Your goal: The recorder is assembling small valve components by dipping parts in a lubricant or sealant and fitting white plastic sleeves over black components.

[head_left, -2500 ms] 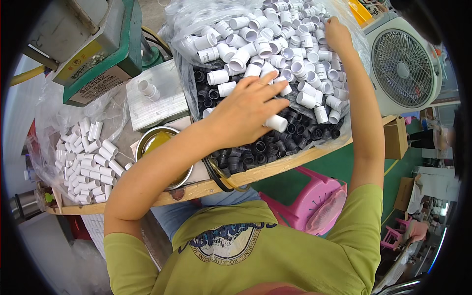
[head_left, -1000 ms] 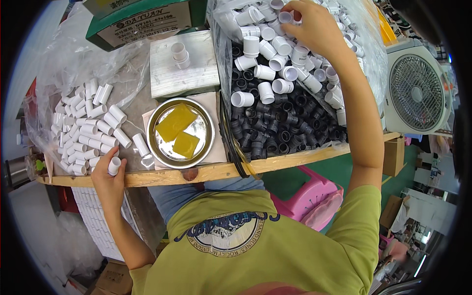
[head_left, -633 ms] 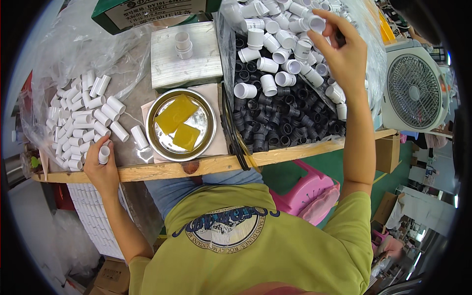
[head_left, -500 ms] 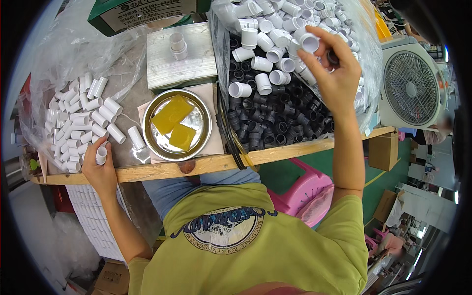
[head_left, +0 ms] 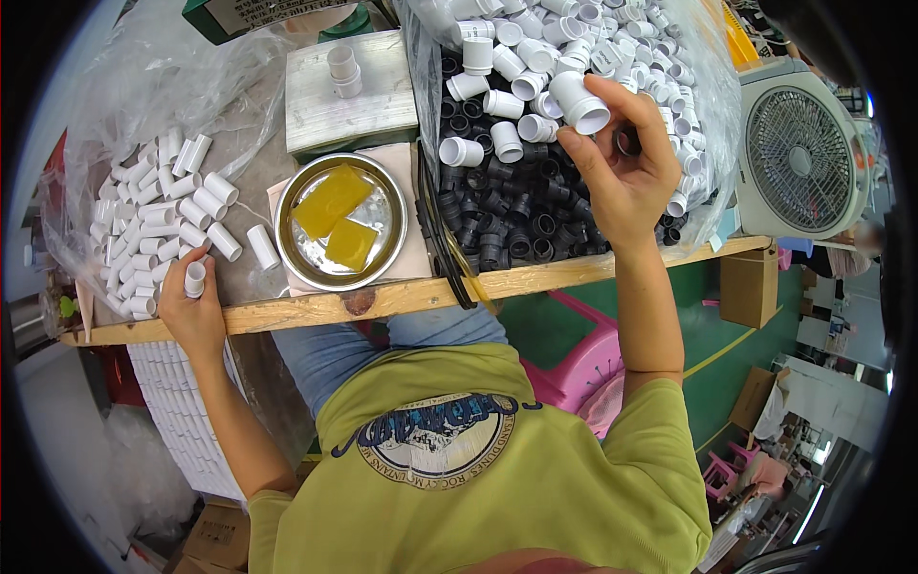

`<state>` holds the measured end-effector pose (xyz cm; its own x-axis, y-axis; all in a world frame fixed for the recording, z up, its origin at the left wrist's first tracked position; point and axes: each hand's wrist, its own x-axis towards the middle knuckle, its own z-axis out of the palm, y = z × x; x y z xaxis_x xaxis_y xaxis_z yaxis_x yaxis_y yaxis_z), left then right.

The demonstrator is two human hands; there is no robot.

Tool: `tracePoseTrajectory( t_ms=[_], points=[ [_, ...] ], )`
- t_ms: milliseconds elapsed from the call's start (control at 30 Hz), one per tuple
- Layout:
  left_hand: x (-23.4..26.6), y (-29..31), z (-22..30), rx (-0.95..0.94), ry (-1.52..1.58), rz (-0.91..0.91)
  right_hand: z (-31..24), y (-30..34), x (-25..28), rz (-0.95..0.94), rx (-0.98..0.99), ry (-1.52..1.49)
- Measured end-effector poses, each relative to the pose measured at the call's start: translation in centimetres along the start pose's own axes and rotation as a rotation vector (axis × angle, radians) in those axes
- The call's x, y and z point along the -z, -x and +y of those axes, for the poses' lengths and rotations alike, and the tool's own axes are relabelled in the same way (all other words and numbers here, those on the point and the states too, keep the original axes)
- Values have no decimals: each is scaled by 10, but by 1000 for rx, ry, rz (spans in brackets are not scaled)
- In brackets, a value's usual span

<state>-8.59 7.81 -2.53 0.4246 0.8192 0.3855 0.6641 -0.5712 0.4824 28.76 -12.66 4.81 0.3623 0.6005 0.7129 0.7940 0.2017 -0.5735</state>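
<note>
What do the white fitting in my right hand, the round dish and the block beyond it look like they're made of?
White fitting: probably plastic, smooth with a slight sheen, given its even, opaque white. Round dish: likely polished metal, perhaps steel, with mirror-like reflections inside. Block: apparently bare metal, satin, going by its streaked silvery top.

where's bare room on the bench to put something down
Grey tabletop is bare between the white tubes and the metal block; the block's top has room around the upright fitting. Crowded: the right side, piled with white fittings and black fittings, and the front left, where tubes lie by the left hand.
</note>
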Motion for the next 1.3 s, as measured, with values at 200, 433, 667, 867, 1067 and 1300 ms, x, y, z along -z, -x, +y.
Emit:
tracePoseTrajectory(
  t_ms=[200,433,667,867,1067,1300],
  points=[
    [-1,1,-3,12,1,2,-11,11,-6,22,-248,-50],
    [-1,3,-4,7,-33,-26,-17,14,-4,11,-229,15],
    [-1,4,-4,5,-20,-17,-29,14,-5,14,-239,178],
    [-1,3,-3,24,-11,-10,-32,14,-9,-18,-109,334],
    [-1,4,-3,20,-22,-21,-32,17,-12,-30,-101,345],
    [0,4,-4,9,-47,-57,-35,17,-14,-53,-114,368]
  ],
)
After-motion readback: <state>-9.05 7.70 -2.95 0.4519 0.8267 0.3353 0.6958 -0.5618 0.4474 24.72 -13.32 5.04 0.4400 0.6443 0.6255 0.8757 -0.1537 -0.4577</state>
